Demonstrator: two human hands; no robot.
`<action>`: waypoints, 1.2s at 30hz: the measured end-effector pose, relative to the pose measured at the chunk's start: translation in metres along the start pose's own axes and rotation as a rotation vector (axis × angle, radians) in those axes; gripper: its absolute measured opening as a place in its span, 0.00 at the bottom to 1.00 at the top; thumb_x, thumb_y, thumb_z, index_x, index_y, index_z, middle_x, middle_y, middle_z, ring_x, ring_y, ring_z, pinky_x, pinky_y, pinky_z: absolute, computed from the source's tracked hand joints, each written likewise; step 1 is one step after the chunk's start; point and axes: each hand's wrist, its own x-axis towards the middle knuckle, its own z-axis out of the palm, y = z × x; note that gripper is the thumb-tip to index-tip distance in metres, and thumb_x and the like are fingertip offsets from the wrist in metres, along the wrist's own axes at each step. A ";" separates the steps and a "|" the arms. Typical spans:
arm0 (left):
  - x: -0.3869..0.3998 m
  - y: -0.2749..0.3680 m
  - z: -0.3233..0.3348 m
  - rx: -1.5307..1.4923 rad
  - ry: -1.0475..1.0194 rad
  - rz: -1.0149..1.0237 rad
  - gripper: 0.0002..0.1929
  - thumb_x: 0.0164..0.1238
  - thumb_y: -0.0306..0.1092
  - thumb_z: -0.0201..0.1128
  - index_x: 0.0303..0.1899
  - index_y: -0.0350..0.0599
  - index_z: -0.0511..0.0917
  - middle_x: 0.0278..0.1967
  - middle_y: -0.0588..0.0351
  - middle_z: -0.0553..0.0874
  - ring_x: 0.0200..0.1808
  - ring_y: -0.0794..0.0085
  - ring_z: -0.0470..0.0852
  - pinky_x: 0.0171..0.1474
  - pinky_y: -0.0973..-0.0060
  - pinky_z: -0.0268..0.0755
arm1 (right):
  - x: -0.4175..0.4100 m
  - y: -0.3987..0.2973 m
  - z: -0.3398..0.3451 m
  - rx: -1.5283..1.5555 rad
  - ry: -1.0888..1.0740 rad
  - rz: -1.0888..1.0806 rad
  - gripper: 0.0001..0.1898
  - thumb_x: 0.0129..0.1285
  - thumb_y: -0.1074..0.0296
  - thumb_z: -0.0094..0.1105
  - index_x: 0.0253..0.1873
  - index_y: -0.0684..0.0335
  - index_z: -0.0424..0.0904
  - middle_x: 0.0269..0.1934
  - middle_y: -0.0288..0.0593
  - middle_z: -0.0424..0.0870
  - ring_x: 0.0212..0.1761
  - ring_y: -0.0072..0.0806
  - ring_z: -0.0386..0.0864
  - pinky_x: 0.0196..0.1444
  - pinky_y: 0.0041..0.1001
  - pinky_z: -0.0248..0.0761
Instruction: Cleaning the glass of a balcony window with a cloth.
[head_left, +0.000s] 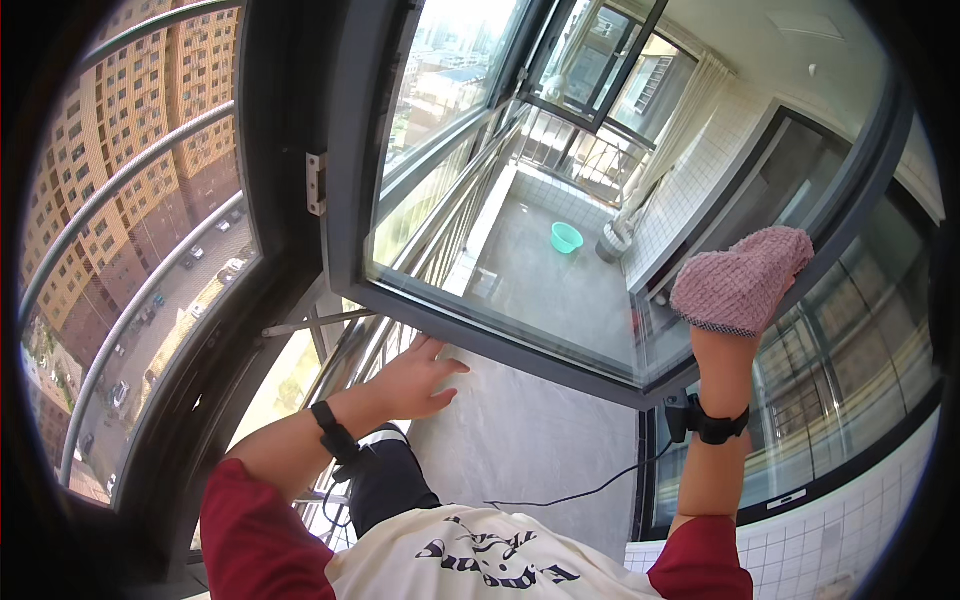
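A window sash with a dark grey frame (517, 343) stands swung open before me, hinged on the left. My right hand (739, 285) is covered by a pink cleaning cloth (731, 289), which lies against the glass and frame at the sash's right side; the fingers are hidden under it. Near the bottom rail, towards the hinge side, my left hand (421, 377) has its fingers apart and holds nothing. Its fingertips are at the rail's lower edge; whether they touch it I cannot tell. Both wrists wear black straps with small devices.
A metal stay arm (315, 322) joins sash and outer frame. Metal railings (135, 169) and an insect screen are at the left, with buildings and cars far below. Through the glass show a green basin (567, 238), a grey bucket (613, 241) and a curtain (679, 127). A black cable (570, 496) hangs below.
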 end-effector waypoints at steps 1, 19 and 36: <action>0.000 -0.001 -0.001 -0.003 0.000 0.004 0.20 0.62 0.35 0.70 0.56 0.47 0.83 0.69 0.38 0.69 0.76 0.41 0.61 0.75 0.55 0.63 | 0.008 -0.013 0.010 -0.067 0.076 -0.030 0.45 0.62 0.50 0.73 0.77 0.62 0.57 0.68 0.51 0.73 0.74 0.48 0.66 0.81 0.49 0.47; -0.003 0.016 -0.003 -0.025 0.055 0.045 0.19 0.60 0.32 0.74 0.55 0.48 0.84 0.64 0.42 0.76 0.66 0.43 0.73 0.66 0.56 0.72 | 0.129 -0.185 0.059 0.158 0.319 -0.526 0.34 0.61 0.45 0.64 0.66 0.64 0.77 0.70 0.47 0.73 0.76 0.39 0.64 0.80 0.43 0.50; 0.000 0.021 0.001 -0.088 -0.056 0.152 0.16 0.63 0.33 0.73 0.52 0.47 0.85 0.65 0.43 0.78 0.65 0.45 0.75 0.66 0.56 0.72 | 0.150 -0.173 0.054 0.319 0.337 -0.287 0.41 0.62 0.44 0.65 0.73 0.66 0.66 0.71 0.52 0.72 0.78 0.51 0.61 0.82 0.46 0.48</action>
